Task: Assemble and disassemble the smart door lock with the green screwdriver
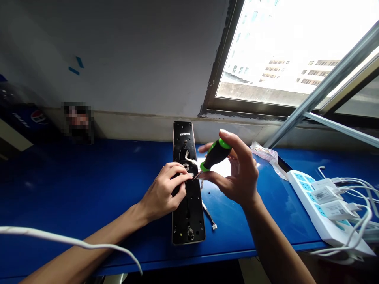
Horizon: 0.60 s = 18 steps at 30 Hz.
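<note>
A long black panel (187,205) with holes, posts and a white label lies lengthwise on the blue table (133,157). My right hand (237,169) is closed on a green and black screwdriver (217,154), tilted with its shaft pointing down-left at the panel's middle. Over the panel, my left hand (168,187) has its fingers bent together, fingertips beside the screwdriver's tip; anything between them is too small to make out. A white cable (189,159) runs from the panel toward the right hand. Another cable with a white connector (214,227) lies at the panel's right edge.
At the right stands a white power strip (302,197) with chargers and white cords. A plastic bag (264,152) lies near the wall. A slanted metal bar (322,83) crosses the window. One white cable (74,240) hangs across the lower left, over my left forearm.
</note>
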Each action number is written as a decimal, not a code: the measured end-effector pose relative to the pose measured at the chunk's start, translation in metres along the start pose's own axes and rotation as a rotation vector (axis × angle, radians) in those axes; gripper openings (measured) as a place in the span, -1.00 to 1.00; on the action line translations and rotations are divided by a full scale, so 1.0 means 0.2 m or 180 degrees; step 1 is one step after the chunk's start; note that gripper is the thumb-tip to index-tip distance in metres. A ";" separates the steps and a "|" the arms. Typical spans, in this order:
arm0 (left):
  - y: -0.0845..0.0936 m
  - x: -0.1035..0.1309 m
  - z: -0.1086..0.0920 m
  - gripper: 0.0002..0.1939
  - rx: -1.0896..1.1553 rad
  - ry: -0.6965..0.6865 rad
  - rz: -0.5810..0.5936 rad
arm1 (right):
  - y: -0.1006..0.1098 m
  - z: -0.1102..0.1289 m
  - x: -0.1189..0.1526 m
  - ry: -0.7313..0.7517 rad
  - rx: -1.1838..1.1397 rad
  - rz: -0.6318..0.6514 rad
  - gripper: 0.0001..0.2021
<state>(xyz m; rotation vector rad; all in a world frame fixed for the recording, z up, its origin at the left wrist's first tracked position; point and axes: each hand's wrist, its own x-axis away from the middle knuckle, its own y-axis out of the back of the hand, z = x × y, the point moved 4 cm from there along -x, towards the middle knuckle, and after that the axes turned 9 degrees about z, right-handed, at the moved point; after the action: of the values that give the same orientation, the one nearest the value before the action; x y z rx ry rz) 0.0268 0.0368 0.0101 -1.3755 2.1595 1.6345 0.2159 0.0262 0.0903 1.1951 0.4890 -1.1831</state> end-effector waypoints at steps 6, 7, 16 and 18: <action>0.01 0.03 0.00 -0.66 -0.0081 -0.0117 0.0128 | 0.05 0.01 -0.03 -0.0014 -0.0304 -0.0394 -0.48; 0.00 0.03 0.00 -0.66 -0.0100 -0.0126 0.0143 | 0.06 0.00 -0.03 0.0044 -0.0152 -0.0510 -0.47; 0.00 0.03 0.00 -0.62 -0.0181 -0.0154 0.0176 | 0.09 0.02 -0.03 -0.0001 -0.0286 -0.0390 -0.60; 0.00 0.02 0.00 -0.61 -0.0186 -0.0165 0.0165 | 0.11 0.03 -0.04 0.0069 -0.0055 -0.0546 -0.63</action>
<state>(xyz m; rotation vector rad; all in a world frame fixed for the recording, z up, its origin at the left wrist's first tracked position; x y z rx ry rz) 0.0237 0.0342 0.0076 -1.2875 2.1524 1.7448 0.2316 0.0230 0.1081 1.1700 0.6267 -1.3102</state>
